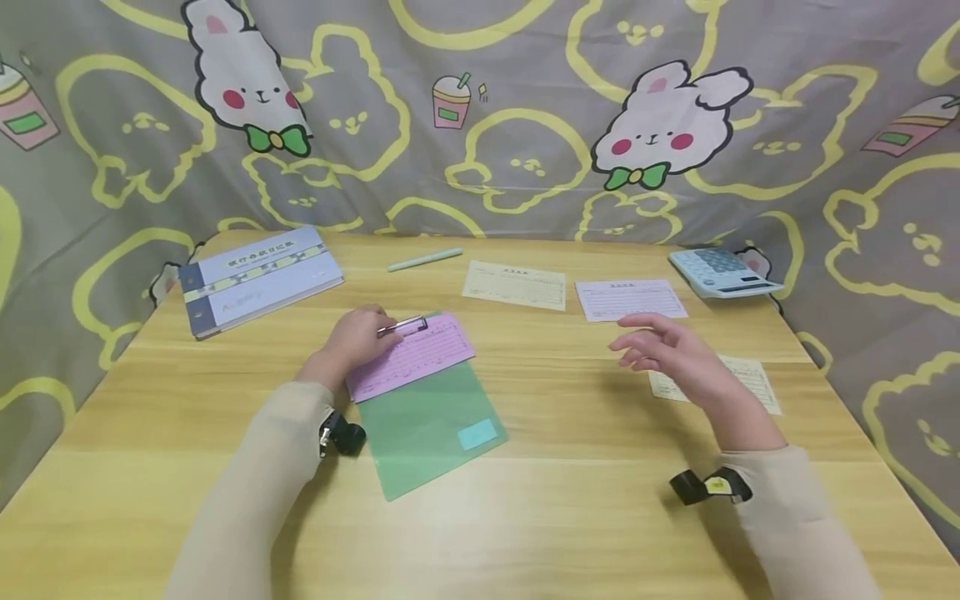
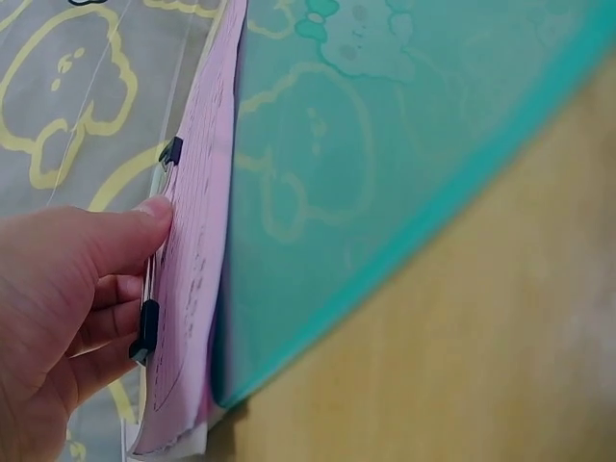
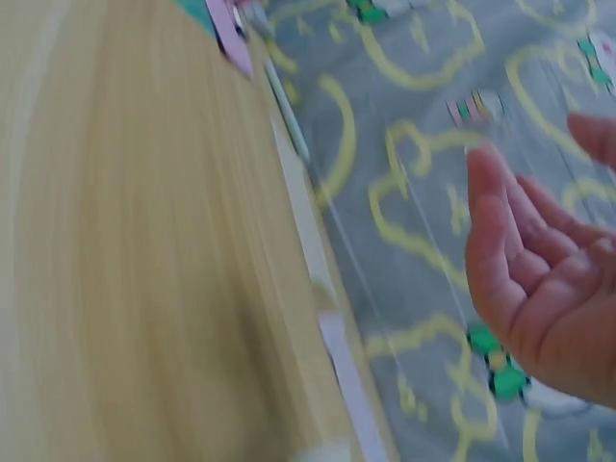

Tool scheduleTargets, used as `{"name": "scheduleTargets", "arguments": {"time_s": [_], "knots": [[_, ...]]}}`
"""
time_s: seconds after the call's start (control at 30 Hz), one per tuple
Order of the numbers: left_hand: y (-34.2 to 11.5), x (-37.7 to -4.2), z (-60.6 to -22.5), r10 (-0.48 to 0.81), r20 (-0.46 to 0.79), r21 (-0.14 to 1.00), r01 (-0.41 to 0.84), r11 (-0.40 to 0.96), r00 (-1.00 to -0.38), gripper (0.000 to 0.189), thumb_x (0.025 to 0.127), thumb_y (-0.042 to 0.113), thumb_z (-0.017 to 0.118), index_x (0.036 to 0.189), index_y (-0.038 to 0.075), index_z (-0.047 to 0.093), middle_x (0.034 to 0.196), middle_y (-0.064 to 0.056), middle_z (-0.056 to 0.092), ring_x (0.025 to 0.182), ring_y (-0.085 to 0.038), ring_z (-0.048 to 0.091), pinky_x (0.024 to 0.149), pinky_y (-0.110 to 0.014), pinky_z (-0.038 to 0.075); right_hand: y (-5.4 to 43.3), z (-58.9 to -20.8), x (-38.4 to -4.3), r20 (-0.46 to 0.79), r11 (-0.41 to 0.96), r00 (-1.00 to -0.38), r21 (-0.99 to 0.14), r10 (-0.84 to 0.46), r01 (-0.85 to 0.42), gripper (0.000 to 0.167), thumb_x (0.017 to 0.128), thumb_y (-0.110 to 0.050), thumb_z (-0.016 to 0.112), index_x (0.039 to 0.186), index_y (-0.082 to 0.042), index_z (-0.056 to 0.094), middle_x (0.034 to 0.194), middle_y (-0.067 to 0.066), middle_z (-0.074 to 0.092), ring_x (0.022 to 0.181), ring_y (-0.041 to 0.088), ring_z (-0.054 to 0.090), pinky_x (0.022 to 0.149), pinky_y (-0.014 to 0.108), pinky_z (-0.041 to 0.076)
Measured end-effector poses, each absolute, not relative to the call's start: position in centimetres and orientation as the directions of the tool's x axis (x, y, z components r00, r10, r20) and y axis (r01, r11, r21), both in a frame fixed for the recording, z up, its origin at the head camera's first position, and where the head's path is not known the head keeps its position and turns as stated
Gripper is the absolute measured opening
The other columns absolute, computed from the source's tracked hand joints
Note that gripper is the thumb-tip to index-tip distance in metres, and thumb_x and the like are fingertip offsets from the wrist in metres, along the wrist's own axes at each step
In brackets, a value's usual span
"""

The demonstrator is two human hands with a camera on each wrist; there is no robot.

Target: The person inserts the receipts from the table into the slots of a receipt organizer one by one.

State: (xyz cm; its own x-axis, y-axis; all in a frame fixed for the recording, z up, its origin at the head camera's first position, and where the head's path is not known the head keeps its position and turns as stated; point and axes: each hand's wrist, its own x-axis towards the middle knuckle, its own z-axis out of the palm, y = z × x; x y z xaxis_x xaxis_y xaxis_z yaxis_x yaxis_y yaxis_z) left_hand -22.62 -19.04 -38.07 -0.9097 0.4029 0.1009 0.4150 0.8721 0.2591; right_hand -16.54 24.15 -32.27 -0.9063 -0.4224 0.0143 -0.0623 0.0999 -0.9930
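Note:
A green clipboard (image 1: 427,433) lies tilted left of the table's middle, a light-blue label at its lower right. Under its metal clip (image 1: 405,326) sits a pink printed slip (image 1: 412,360). My left hand (image 1: 358,337) grips the clipboard at the clip end. In the left wrist view, that hand's thumb lies on the clip beside the pink slip (image 2: 197,231), with the other fingers curled at the board's edge. My right hand (image 1: 675,354) hovers over the right side, fingers loosely bent, holding nothing. Below it is a pale yellow slip (image 1: 752,385), partly hidden by the hand.
A blue-and-white account book (image 1: 262,279) rests at the back left. Along the back are a pale green pen (image 1: 425,260), a yellowish form (image 1: 514,285), a pale lilac form (image 1: 632,300) and a light-blue calculator (image 1: 723,273). A patterned curtain (image 1: 525,192) stands behind the table.

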Motion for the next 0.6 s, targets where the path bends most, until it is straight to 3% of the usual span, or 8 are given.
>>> {"name": "scheduleTargets", "arguments": {"time_s": [0.13, 0.3, 0.6], "knots": [[-19.2, -22.6, -38.1, 0.400, 0.111, 0.266, 0.415, 0.870, -0.910, 0.032, 0.080, 0.025, 0.060, 0.100, 0.000, 0.063, 0.093, -0.015, 0.058, 0.084, -0.030, 0.054, 0.077, -0.042, 0.041, 28.1, -33.1, -16.9, 0.094, -0.019, -0.858, -0.995, -0.504, -0.098, 0.034, 0.089, 0.003, 0.041, 0.123, -0.001, 0.041, 0.102, 0.009, 0.059, 0.088, 0.019, 0.057, 0.074, 0.026, 0.046], [-19.1, -22.6, -38.1, 0.403, 0.121, 0.260, 0.421, 0.869, -0.907, 0.031, 0.080, 0.025, 0.060, 0.099, 0.001, 0.064, 0.092, -0.014, 0.058, 0.083, -0.029, 0.055, 0.076, -0.042, 0.041, 33.9, -34.1, -17.5, 0.121, -0.071, -0.810, -0.993, -0.573, -0.098, 0.041, 0.088, 0.012, 0.032, 0.128, 0.000, 0.034, 0.113, 0.010, 0.053, 0.098, 0.019, 0.053, 0.078, 0.025, 0.044], [-19.2, -22.4, -38.0, 0.405, 0.118, 0.263, 0.421, 0.868, -0.907, 0.031, 0.080, 0.024, 0.060, 0.099, 0.000, 0.063, 0.093, -0.014, 0.058, 0.083, -0.029, 0.055, 0.075, -0.042, 0.041, 42.5, -36.5, -17.8, -0.014, -0.074, -0.872, -0.996, -0.490, 0.058, 0.043, 0.091, 0.007, 0.025, 0.129, -0.011, 0.034, 0.118, 0.002, 0.050, 0.103, 0.015, 0.051, 0.080, 0.023, 0.042]]}}
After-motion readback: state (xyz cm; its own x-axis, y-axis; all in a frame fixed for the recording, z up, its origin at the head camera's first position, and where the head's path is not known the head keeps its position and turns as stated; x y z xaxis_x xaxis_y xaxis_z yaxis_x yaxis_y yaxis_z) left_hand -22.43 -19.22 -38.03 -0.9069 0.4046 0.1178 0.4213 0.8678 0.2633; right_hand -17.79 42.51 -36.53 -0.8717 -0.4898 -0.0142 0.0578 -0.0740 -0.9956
